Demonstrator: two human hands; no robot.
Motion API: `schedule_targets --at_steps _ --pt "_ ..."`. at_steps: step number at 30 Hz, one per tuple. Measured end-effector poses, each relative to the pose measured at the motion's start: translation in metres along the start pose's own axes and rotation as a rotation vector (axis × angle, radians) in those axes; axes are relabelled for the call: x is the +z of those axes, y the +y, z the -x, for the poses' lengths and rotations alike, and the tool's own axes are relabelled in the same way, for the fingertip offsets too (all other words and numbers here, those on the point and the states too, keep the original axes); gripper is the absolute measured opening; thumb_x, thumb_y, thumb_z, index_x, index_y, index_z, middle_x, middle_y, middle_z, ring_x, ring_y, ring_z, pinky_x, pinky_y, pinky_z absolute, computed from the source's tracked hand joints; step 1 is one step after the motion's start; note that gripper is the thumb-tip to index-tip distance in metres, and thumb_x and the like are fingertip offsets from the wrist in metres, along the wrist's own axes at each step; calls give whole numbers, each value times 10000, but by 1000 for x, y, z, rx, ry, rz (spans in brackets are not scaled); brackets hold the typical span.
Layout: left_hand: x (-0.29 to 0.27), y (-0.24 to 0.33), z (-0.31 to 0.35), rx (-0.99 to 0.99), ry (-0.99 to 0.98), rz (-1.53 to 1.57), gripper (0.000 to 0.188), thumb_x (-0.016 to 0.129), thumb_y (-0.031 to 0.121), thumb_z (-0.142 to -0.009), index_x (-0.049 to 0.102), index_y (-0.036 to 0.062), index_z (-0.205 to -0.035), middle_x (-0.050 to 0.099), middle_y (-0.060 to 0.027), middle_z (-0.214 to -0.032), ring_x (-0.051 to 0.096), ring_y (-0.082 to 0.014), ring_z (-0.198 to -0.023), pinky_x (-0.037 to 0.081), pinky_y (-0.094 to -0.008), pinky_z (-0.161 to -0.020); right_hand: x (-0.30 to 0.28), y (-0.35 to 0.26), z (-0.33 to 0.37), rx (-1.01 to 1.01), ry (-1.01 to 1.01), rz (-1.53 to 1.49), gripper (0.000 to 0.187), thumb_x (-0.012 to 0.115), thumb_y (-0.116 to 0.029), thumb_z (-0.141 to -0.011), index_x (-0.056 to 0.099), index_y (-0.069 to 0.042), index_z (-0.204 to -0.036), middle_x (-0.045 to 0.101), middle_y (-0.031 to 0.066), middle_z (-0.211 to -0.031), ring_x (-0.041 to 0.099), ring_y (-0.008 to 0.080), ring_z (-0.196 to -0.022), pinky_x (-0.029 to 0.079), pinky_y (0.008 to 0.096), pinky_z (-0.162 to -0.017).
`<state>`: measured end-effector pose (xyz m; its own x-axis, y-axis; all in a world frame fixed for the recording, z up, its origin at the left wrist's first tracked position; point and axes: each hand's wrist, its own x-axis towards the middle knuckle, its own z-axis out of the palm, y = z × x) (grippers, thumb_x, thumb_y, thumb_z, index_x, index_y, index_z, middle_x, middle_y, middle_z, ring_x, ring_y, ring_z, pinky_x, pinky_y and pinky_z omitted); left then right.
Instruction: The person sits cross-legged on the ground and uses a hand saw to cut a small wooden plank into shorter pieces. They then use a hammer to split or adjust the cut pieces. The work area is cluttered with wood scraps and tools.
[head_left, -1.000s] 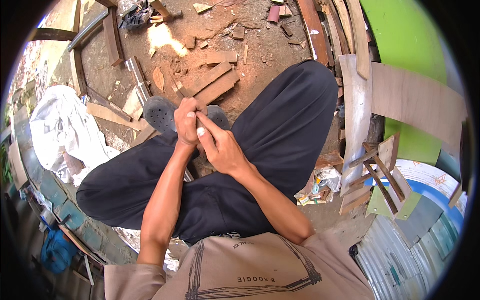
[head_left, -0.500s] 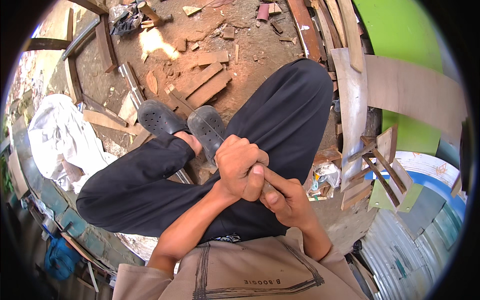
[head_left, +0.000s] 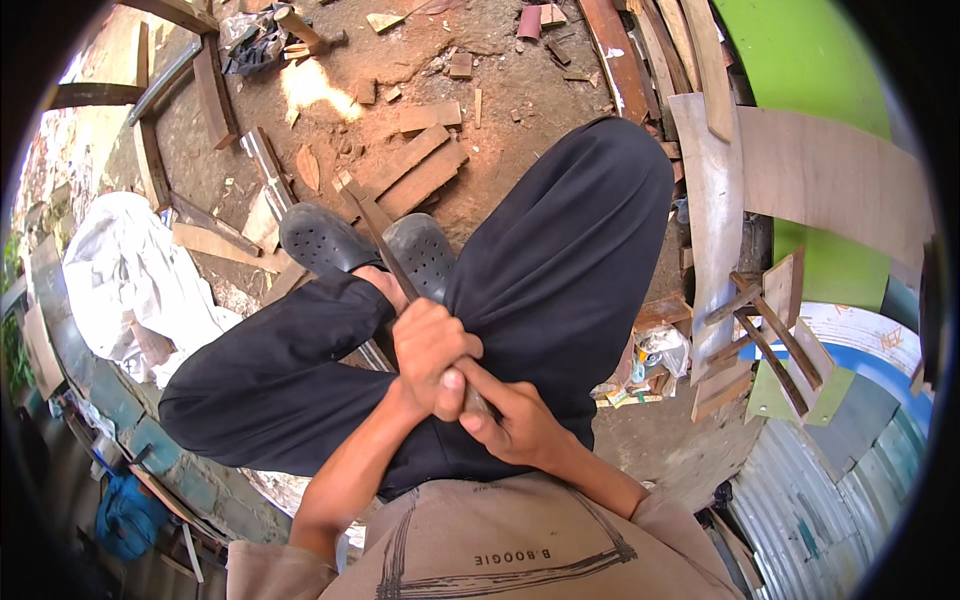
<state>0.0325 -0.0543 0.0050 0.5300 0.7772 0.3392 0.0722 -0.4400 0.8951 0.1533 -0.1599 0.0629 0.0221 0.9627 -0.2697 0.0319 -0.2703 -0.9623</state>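
Over the lap, a thin wooden strip (head_left: 385, 250) runs from the hands up toward the shoes, its far end near the planks on the ground. The left hand (head_left: 428, 350) is clenched around the strip's near part, thumb pressed down on top. The right hand (head_left: 508, 418) sits just beside and below it, touching it, fingers curled about the strip's near end, though how much of the strip lies inside that grip cannot be told. Both hands rest above the crossed legs in dark trousers (head_left: 560, 260), with two black perforated shoes (head_left: 330, 240) side by side beyond the left hand. Past the shoes, short planks (head_left: 420, 170) and wood scraps lie on the dirt. A white cloth (head_left: 130, 280) lies crumpled at the left, well apart from the hands. At the right, a pale board (head_left: 710, 230) leans beside a green panel (head_left: 800, 70), with a small wooden frame (head_left: 770, 330) below it.
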Motion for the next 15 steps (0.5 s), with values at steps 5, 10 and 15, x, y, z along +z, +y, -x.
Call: schedule_targets --at_steps 5,10,15 --pt "-30 -97 -24 -291 145 -54 479 372 422 -905 556 38 -686 555 -114 -657 485 -286 -616 384 -401 -612 25 28 -114 201 15 -27 571 556 -395 -1047 535 49 -1406 663 259 -836 696 181 -755 536 342 -695" --pt "-11 -27 -15 -130 161 55 388 419 355 -878 576 69 -667 478 -62 -587 433 -224 -533 331 -380 -583 3 -19 -49 139 -19 20 549 609 -316 -1013 539 72 -1395 696 238 -869 753 255 -818 562 344 -703" --pt "0 -4 -15 -83 195 91 401 423 358 -876 586 71 -647 447 -54 -567 411 -222 -506 333 -371 -576 -4 -25 -25 74 -12 75 555 620 -300 -986 549 91 -1374 718 250 -930 761 278 -828 582 341 -748"
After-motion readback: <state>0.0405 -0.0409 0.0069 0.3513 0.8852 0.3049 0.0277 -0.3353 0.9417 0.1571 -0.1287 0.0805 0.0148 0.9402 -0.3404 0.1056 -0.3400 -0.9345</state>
